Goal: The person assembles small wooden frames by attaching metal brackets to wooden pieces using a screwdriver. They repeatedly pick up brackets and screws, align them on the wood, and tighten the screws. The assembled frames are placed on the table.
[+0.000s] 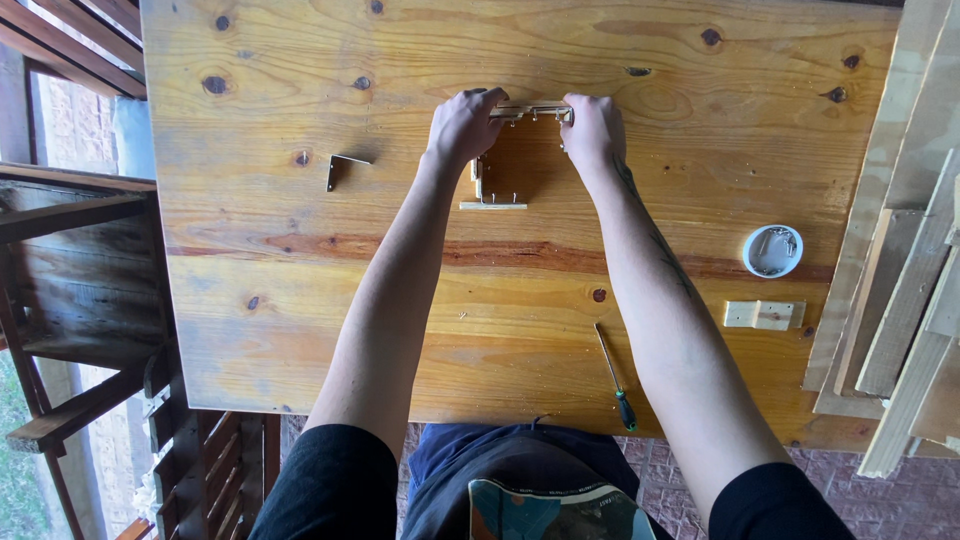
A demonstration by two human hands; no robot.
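Both hands, left hand (pixel 463 122) and right hand (pixel 592 128), grip opposite ends of a metal strip (pixel 530 111), its long axis running left-right across the wooden table (pixel 250 280).

Two bare forearms, short black sleeves (pixel 335 485) ending above the elbows on both sides. Right forearm carries a thin dark line tattoo (pixel 665 250) running lengthwise from just behind the right grip (pixel 592 130) toward the elbow. Left grip (pixel 463 125) bare, no rings or watch visible. Blue garment (pixel 470 460) at the waist, multicoloured printed patch (pixel 555 512) below it.
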